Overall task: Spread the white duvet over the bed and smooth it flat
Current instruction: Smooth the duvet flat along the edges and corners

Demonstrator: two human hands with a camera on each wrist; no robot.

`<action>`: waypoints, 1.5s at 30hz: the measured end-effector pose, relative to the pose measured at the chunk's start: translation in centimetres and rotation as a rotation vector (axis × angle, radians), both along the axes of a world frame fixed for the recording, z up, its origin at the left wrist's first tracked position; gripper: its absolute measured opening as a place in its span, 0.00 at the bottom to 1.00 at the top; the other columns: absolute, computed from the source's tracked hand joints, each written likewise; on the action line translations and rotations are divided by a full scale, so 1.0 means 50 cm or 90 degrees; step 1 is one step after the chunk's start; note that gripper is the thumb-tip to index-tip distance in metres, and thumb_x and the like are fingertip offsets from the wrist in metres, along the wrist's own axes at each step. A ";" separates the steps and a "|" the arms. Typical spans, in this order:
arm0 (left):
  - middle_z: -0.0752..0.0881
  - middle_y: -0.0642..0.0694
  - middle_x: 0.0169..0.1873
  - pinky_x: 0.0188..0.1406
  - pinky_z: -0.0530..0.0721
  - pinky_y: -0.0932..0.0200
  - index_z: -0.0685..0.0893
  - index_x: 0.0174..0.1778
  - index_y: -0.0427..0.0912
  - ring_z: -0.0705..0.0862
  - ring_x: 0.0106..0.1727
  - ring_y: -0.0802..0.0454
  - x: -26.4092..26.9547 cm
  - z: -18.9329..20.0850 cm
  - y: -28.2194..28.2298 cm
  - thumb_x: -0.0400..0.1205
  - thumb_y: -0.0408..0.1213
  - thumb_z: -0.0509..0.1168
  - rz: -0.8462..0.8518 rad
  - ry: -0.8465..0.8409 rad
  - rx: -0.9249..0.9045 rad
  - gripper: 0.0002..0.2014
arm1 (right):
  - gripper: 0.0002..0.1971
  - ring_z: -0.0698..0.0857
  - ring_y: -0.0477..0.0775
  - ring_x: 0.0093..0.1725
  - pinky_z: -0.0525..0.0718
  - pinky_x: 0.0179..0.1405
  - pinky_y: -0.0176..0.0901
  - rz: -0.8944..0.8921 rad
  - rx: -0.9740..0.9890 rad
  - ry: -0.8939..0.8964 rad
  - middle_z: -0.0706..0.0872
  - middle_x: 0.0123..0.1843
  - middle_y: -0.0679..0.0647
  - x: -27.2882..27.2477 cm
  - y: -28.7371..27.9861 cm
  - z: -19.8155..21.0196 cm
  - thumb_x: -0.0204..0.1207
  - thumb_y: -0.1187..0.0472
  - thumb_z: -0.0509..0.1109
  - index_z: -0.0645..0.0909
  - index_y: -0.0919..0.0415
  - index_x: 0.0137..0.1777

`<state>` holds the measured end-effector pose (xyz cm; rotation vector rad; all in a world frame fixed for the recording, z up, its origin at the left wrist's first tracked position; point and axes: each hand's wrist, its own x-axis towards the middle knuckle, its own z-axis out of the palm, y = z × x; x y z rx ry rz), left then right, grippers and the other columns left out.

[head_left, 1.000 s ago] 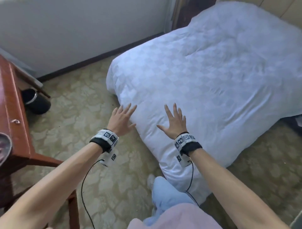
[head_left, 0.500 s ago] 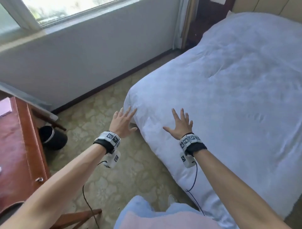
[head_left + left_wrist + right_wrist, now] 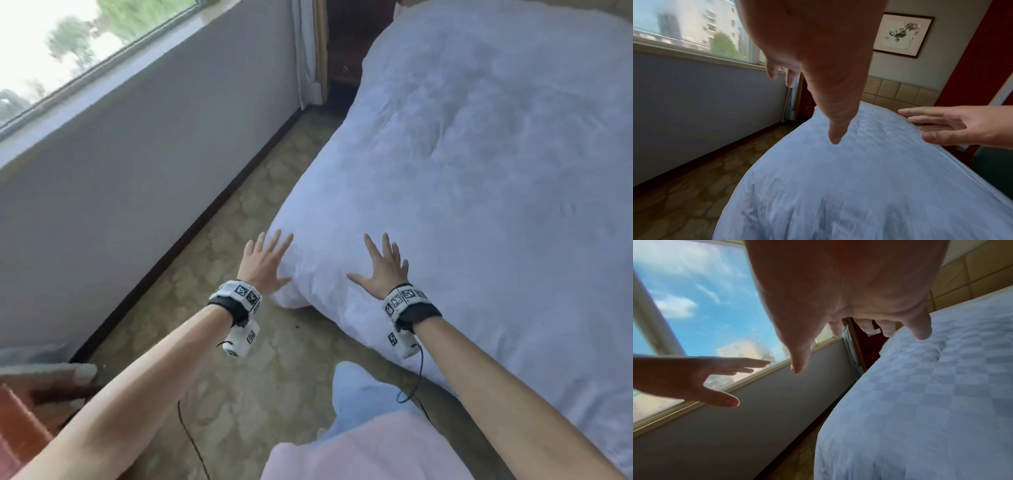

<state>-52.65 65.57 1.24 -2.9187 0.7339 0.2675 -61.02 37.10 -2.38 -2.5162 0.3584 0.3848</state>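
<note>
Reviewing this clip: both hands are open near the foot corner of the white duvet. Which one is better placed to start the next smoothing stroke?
Probably the right hand. Its spread fingers sit over the top of the white duvet, with creased fabric ahead. The left hand is at the corner's edge, partly over the floor, better suited to tugging the side.

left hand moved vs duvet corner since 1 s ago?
Cannot tell. The camera swung; the left hand sits spread open by the duvet corner, as before.
</note>
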 end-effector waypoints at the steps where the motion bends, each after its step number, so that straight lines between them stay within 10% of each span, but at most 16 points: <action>1: 0.53 0.46 0.88 0.81 0.59 0.33 0.43 0.88 0.58 0.56 0.86 0.35 0.049 0.003 0.007 0.73 0.63 0.72 -0.021 0.003 0.000 0.55 | 0.52 0.38 0.62 0.88 0.47 0.83 0.74 -0.022 0.002 0.003 0.31 0.88 0.50 0.030 0.011 0.001 0.71 0.30 0.70 0.39 0.33 0.85; 19: 0.50 0.47 0.88 0.83 0.56 0.34 0.41 0.88 0.57 0.53 0.87 0.36 0.909 0.006 0.017 0.75 0.61 0.72 -0.285 0.038 0.028 0.55 | 0.49 0.42 0.61 0.88 0.51 0.81 0.76 -0.327 0.053 0.011 0.37 0.90 0.50 0.670 0.120 -0.031 0.72 0.33 0.72 0.44 0.35 0.86; 25: 0.46 0.47 0.88 0.83 0.55 0.33 0.38 0.87 0.57 0.51 0.87 0.35 1.120 -0.116 -0.104 0.76 0.62 0.70 -0.505 0.085 0.110 0.54 | 0.49 0.43 0.60 0.88 0.53 0.80 0.76 -0.538 0.102 0.034 0.38 0.90 0.50 0.751 0.137 -0.123 0.72 0.33 0.72 0.45 0.35 0.86; 35: 0.44 0.47 0.88 0.84 0.53 0.33 0.37 0.88 0.53 0.48 0.87 0.36 1.153 -0.347 -0.212 0.81 0.60 0.66 -1.038 0.120 0.292 0.51 | 0.49 0.45 0.64 0.88 0.57 0.81 0.74 -0.922 0.232 0.200 0.39 0.90 0.51 0.763 0.541 -0.335 0.74 0.34 0.71 0.43 0.34 0.86; 45: 0.43 0.45 0.88 0.82 0.57 0.31 0.38 0.88 0.52 0.48 0.87 0.36 1.173 -0.610 0.006 0.79 0.60 0.68 -1.068 0.169 0.393 0.53 | 0.43 0.55 0.60 0.87 0.66 0.82 0.59 -0.909 0.269 0.149 0.50 0.90 0.51 0.919 0.759 -0.544 0.79 0.44 0.72 0.49 0.43 0.88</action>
